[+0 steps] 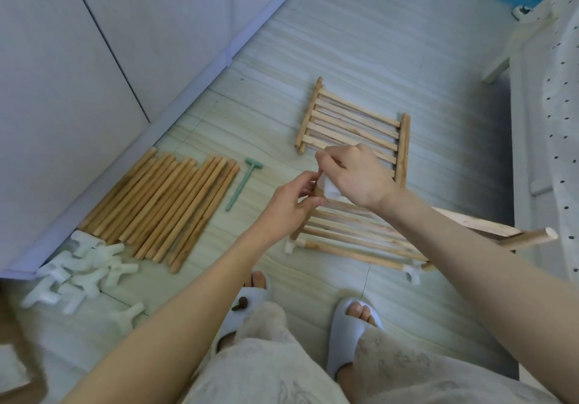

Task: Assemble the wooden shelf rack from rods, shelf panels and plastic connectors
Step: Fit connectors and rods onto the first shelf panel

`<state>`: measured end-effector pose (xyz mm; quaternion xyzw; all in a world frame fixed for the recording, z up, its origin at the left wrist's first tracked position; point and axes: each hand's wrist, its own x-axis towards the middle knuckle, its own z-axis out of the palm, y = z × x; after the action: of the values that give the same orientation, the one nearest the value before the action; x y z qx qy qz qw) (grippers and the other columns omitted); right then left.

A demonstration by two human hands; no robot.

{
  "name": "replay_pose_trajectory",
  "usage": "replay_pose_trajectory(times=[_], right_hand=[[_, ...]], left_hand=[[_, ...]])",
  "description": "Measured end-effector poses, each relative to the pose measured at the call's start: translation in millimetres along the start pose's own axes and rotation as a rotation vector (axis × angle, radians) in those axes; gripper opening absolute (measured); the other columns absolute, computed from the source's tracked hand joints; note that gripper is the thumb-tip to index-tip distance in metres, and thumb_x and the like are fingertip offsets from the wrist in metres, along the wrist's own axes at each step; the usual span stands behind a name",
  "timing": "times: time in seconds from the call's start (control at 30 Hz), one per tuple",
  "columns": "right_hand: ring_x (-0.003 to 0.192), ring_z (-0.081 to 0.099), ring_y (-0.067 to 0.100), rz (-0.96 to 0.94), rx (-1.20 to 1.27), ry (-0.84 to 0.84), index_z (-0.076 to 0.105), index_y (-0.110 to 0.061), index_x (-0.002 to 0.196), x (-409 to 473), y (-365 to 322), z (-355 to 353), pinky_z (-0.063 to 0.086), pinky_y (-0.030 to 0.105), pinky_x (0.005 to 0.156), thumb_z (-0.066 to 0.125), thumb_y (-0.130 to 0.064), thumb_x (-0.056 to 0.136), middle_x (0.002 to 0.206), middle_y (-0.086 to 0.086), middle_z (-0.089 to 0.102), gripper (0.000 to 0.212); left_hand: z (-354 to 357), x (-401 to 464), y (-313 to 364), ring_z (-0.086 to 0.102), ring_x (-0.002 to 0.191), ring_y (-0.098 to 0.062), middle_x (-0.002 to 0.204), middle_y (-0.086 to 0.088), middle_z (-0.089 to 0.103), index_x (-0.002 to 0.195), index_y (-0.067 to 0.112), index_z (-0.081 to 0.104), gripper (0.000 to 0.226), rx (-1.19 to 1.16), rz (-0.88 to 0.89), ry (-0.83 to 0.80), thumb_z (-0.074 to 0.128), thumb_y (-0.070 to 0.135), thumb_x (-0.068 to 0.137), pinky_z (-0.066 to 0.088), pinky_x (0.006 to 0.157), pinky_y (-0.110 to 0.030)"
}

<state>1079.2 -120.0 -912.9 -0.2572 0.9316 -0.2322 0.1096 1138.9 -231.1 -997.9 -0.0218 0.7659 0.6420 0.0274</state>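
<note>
fitting a connector (329,188) onto a panel (354,234) corner: right hand (357,175) grips the connector, left hand (289,203) pinches the rod end beside it. next, probably press it home.

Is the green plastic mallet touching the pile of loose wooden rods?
Apart. Head view: bare floor shows between green plastic mallet and the pile of loose wooden rods.

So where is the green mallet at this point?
The green mallet lies flat on the floor left of centre in the head view, just right of the row of loose wooden rods and beyond the left hand, untouched.
</note>
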Motion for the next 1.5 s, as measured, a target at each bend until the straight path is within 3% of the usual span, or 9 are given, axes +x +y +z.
replay_pose_trajectory(times=[0.17,0.27,0.47,0.63,0.87,1.0,1.2,1.37,1.5], right_hand=[[0.067,0.048,0.019,0.077,0.265,0.092,0.051,-0.014,0.066,-4.0,1.2,2.1,0.036,0.021,0.063,0.031,-0.038,0.101,0.065,0.002,0.054,0.047],[0.088,0.054,0.026,0.064,0.272,0.075,0.059,-0.005,0.093,-6.4,7.0,7.2,0.034,0.027,0.074,0.019,-0.040,0.101,0.092,0.011,0.063,0.054],[0.099,0.058,0.033,-0.117,-0.335,-0.217,0.032,-0.016,0.138,4.6,17.2,26.8,0.046,0.038,0.075,0.026,-0.030,0.102,0.122,0.010,0.058,0.040],[0.085,0.056,0.032,-0.112,-0.373,-0.137,0.036,-0.017,0.129,46.1,15.8,30.3,0.034,0.034,0.062,0.026,-0.024,0.102,0.109,0.011,0.062,0.029],[0.069,0.046,0.027,-0.101,-0.440,0.050,0.043,-0.019,0.127,54.0,23.0,43.7,0.028,0.031,0.058,0.028,-0.028,0.102,0.091,0.005,0.062,0.031],[0.065,0.041,0.025,-0.097,-0.440,0.068,0.044,-0.020,0.128,55.7,24.2,46.3,0.021,0.031,0.051,0.029,-0.029,0.101,0.078,-0.002,0.045,0.032],[0.080,0.057,0.032,-0.106,-0.445,0.077,0.043,-0.023,0.129,56.8,27.6,46.0,0.028,0.031,0.059,0.029,-0.030,0.101,0.086,0.002,0.058,0.032],[0.080,0.058,0.033,-0.115,-0.424,0.079,0.042,-0.023,0.132,56.9,26.2,44.0,0.029,0.031,0.059,0.029,-0.029,0.102,0.083,0.001,0.054,0.034],[0.091,0.059,0.030,-0.151,-0.339,0.029,0.041,-0.023,0.136,55.8,26.3,41.4,0.033,0.032,0.064,0.032,-0.026,0.101,0.104,0.005,0.065,0.036]], left_hand=[[-21.5,8.9,-1.2,0.060,0.106,-0.015,0.107,-0.001,0.065,0.106,0.030,0.055,0.033,-0.025,-0.006,0.029,0.059,0.004,0.086,0.045,0.099,-0.036],[-38.6,13.1,-4.1,0.060,0.108,-0.018,0.110,-0.002,0.066,0.108,0.032,0.055,0.034,-0.120,-0.041,0.085,0.060,0.008,0.085,0.046,0.098,-0.039],[-54.7,9.8,-12.0,0.060,0.109,-0.014,0.113,-0.001,0.065,0.119,0.014,0.057,0.033,-0.143,-0.078,0.132,0.061,0.005,0.087,0.046,0.097,-0.029],[-78.0,6.0,-48.5,0.052,0.118,-0.011,0.122,0.006,0.057,0.125,0.017,0.054,0.034,-0.017,-0.164,0.214,0.051,0.003,0.094,0.041,0.103,-0.028],[-115.0,-22.8,-158.9,0.047,0.124,-0.028,0.135,-0.015,0.049,0.134,0.003,0.046,0.046,0.490,-0.620,0.193,0.040,-0.007,0.089,0.037,0.101,-0.033],[-111.5,-28.8,-200.1,0.048,0.116,-0.031,0.129,-0.017,0.049,0.131,0.006,0.048,0.041,0.782,-0.646,0.157,0.044,0.003,0.090,0.040,0.096,-0.036],[-93.7,-26.2,-211.9,0.052,0.112,-0.031,0.125,-0.015,0.049,0.127,0.004,0.041,0.033,1.069,-0.687,0.135,0.044,0.012,0.096,0.045,0.086,-0.039],[-93.0,-16.7,-199.9,0.053,0.106,-0.036,0.121,-0.021,0.051,0.120,-0.002,0.050,0.032,0.741,-0.715,0.239,0.040,0.019,0.098,0.044,0.085,-0.040],[-97.7,-6.3,-144.4,0.058,0.096,-0.025,0.109,-0.007,0.056,0.129,0.004,0.042,0.034,0.316,-0.527,0.360,0.039,0.021,0.100,0.048,0.078,-0.030]])
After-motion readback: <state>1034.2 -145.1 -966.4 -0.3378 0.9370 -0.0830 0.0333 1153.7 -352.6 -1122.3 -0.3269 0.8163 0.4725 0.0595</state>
